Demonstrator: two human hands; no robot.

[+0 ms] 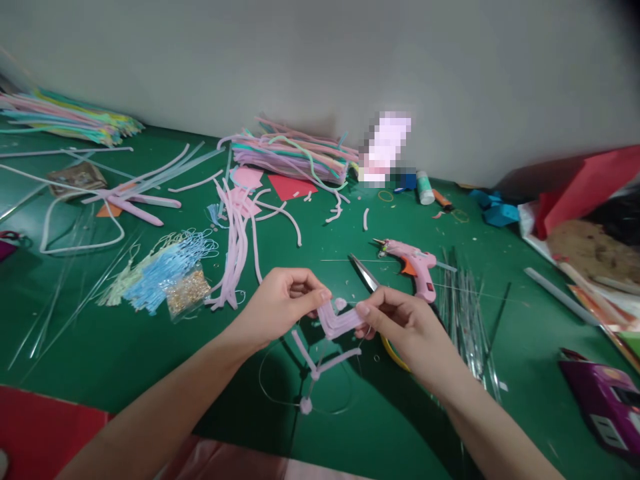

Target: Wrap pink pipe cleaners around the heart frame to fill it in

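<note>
Between my two hands is a pale pink V-shaped piece point(334, 327) made of fuzzy strips lying side by side. My left hand point(300, 297) pinches its left arm, and my right hand point(383, 313) pinches the right arm. Below it, a thin stem carries a smaller pink V point(316, 372) and a small pink ball point(305, 405) near its lower end. A thin clear wire curves around this. Scissors point(365, 272) with yellow handles lie partly under my right hand. Behind that hand rests a pink glue gun point(413, 263).
Pink strips point(239, 247), blue tassels point(165, 267) and a bag of gold beads point(187, 291) lie left. Fuzzy-stem bundles point(295, 157) are along the wall. Thin wires point(463, 313) and a purple device point(600, 400) are right.
</note>
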